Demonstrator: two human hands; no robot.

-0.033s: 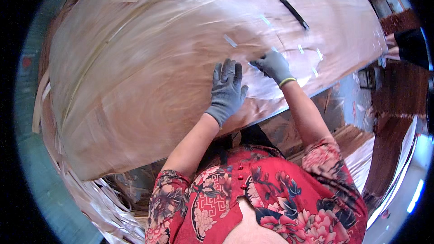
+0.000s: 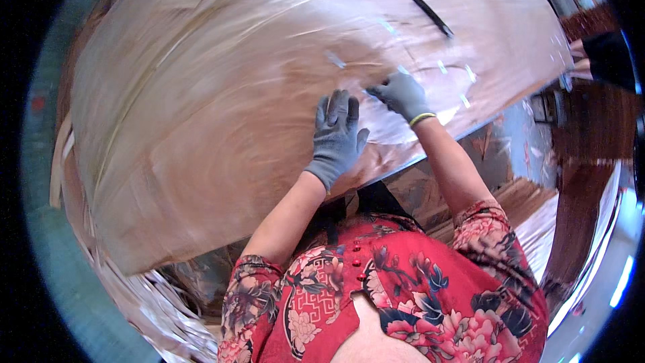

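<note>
A large sheet of pale brown wood veneer point(image 2: 222, 154) spreads out before me, its grain in wide curves. My left hand point(image 2: 337, 136), in a grey glove, lies flat on it with the fingers stretched forward. Just to the right, my gloved right hand point(image 2: 404, 97) is closed, fingertips pinched down at the sheet; whatever they hold is hidden. Around it, several short pale strips of tape point(image 2: 464, 101) are stuck on the veneer. Farther off lies a slim black tool point(image 2: 428, 12), apart from both hands.
Ragged veneer edges point(image 2: 158, 309) hang below the sheet at the lower left. A stack of brown sheets point(image 2: 517, 205) stands at the lower right, with dark brown stacks point(image 2: 594, 121) beyond. Another person's hand point(image 2: 580, 60) shows at the sheet's far right end.
My right hand has shifted slightly left and away from me. My left hand stays flat in nearly the same spot. The view has turned a little.
</note>
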